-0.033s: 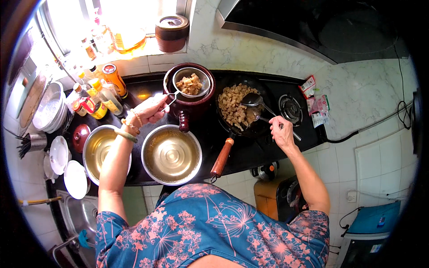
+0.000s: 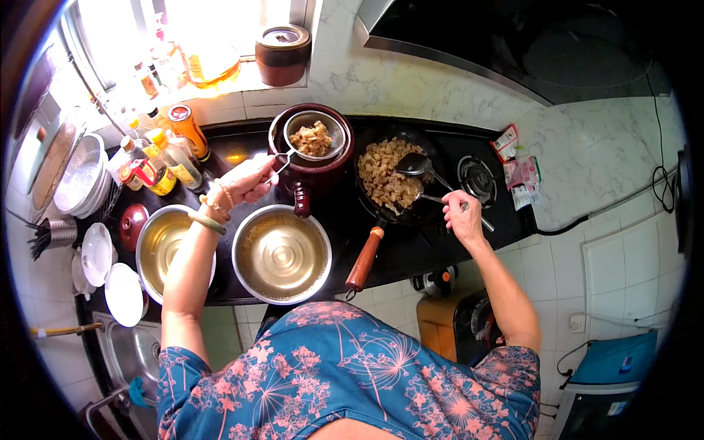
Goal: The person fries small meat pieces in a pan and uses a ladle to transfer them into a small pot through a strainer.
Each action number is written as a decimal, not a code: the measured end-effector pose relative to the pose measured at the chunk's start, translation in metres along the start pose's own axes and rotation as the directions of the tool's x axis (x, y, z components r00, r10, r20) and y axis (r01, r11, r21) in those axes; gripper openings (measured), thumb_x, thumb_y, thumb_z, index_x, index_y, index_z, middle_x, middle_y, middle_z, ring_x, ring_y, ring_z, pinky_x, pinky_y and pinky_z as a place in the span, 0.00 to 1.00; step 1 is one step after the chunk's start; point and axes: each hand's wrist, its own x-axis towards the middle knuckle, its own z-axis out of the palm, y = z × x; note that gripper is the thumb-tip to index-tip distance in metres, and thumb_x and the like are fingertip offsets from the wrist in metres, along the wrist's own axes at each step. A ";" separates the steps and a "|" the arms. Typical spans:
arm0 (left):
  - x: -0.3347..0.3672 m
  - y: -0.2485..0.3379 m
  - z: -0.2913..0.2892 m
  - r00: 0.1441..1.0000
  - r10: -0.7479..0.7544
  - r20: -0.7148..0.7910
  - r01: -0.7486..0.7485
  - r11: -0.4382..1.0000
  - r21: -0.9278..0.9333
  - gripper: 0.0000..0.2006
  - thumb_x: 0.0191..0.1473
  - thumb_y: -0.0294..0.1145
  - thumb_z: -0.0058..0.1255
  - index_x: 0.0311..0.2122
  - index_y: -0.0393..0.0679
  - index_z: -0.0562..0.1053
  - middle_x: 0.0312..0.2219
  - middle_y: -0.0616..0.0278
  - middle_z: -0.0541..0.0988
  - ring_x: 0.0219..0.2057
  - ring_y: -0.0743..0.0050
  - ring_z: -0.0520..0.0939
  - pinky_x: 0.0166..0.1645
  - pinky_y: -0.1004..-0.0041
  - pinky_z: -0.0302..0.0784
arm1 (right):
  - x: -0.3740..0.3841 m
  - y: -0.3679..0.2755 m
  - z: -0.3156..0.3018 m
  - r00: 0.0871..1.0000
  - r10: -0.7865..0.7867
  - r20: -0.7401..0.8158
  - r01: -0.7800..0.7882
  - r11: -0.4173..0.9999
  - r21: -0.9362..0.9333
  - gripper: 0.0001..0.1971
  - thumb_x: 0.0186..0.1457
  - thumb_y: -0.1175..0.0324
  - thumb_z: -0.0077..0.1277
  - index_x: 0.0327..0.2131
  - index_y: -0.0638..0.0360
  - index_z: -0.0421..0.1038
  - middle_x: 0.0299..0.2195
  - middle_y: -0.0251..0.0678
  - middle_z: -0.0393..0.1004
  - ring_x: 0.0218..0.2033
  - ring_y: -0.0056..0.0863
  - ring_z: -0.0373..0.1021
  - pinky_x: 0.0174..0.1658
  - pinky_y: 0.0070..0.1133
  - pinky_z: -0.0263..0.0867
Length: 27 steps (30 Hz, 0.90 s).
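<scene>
Left hand [image 2: 249,178]: fingers curled around the thin wire handle of a round strainer [image 2: 338,135], gripping it. Strainer sits over the mouth of a dark red-brown glazed clay pot [image 2: 326,167], loaded with brown food chunks [image 2: 311,140]. Can't tell whether it touches the pot rim. Pot's stub handle points near.

Right hand [image 2: 463,218]: closed on a slim metal utensil [image 2: 433,197], tip in the browned, chopped food [image 2: 387,170] filling the left part of the black wok [image 2: 431,144], right of the pot. Metal ladle [image 2: 413,163] also in the wok, bowl on the food, handle slanting near-right past the same hand; can't tell if the fingers hold that too. Wok's wooden handle [image 2: 364,262] points near.

Near side of counter: metal basin [image 2: 281,299] just near of the pot, second basin [image 2: 141,246] to its left, partly behind the left forearm. Dark red lid [image 2: 133,226] and white bowls [image 2: 97,254] further left. Sauce bottles [image 2: 158,163] grouped far left. Gas burner [image 2: 477,180] right of the wok, small packets [image 2: 523,172] beyond it.
</scene>
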 end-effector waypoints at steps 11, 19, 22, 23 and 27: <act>0.001 0.000 0.001 1.000 0.001 0.004 -0.001 1.000 -0.007 0.23 0.63 0.54 0.33 0.28 0.46 0.69 0.09 0.76 0.58 0.08 0.88 0.52 0.12 0.82 0.43 | 0.007 0.011 -0.043 0.961 0.276 0.013 -0.247 0.835 0.492 0.12 0.58 0.65 0.44 0.30 0.65 0.71 0.20 0.37 0.71 0.14 0.16 0.64 0.15 0.15 0.62; 0.002 -0.001 -0.001 1.000 -0.001 0.013 0.001 1.000 -0.026 0.23 0.63 0.54 0.33 0.27 0.46 0.69 0.09 0.76 0.58 0.08 0.87 0.52 0.12 0.82 0.44 | 0.004 -0.018 -0.068 0.975 0.218 0.033 -0.208 0.862 0.461 0.12 0.57 0.64 0.44 0.30 0.65 0.71 0.19 0.36 0.71 0.14 0.15 0.64 0.15 0.14 0.61; 0.000 0.000 0.002 1.000 0.007 0.006 -0.007 1.000 -0.004 0.24 0.63 0.55 0.33 0.27 0.46 0.69 0.09 0.76 0.58 0.08 0.87 0.52 0.12 0.82 0.45 | 0.008 -0.029 -0.072 0.978 0.206 0.038 -0.201 0.873 0.444 0.12 0.56 0.65 0.45 0.29 0.65 0.71 0.19 0.35 0.71 0.14 0.15 0.64 0.15 0.13 0.60; -0.001 0.001 0.003 1.000 0.013 -0.004 -0.013 1.000 0.010 0.24 0.63 0.55 0.33 0.28 0.46 0.69 0.09 0.76 0.58 0.08 0.87 0.53 0.12 0.82 0.45 | 0.010 -0.033 -0.073 0.979 0.201 0.040 -0.199 0.879 0.433 0.12 0.56 0.65 0.45 0.29 0.65 0.71 0.18 0.35 0.71 0.14 0.15 0.64 0.15 0.13 0.59; -0.003 0.002 0.002 1.000 0.028 -0.003 -0.028 0.999 0.018 0.24 0.63 0.55 0.33 0.27 0.46 0.70 0.09 0.75 0.59 0.08 0.87 0.53 0.12 0.82 0.45 | 0.019 -0.046 -0.074 0.980 0.191 0.064 -0.200 0.889 0.413 0.12 0.57 0.65 0.44 0.29 0.64 0.70 0.18 0.34 0.70 0.14 0.14 0.64 0.14 0.13 0.58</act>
